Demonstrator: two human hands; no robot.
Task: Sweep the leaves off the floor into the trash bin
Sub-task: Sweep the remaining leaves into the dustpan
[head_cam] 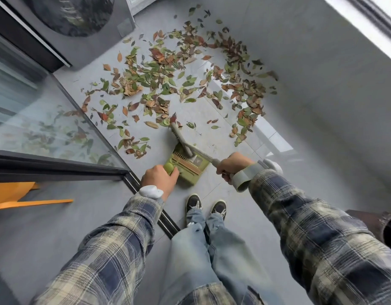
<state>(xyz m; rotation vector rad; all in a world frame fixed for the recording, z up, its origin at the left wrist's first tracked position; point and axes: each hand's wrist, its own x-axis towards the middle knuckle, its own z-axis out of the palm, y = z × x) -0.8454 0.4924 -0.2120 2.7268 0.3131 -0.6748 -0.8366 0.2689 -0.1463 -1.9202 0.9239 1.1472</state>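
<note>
Fingers [173,174] curled tight: left hand [159,177] grips the dustpan [188,175], right hand [232,165] the broom [181,139]. Leaves [168,73] lie scattered on the floor [201,119] ahead; a hard stroke may flick them past the dustpan.

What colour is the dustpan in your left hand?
Olive green. The dustpan, gripped at its handle top by the left hand, shows best in the head view.

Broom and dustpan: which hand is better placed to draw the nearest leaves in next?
Right. The right hand grips the broom by its handle, and its head sits at the near edge of the leaves. The left hand holds the dustpan handle, so it is probably best kept steadying it.
</note>
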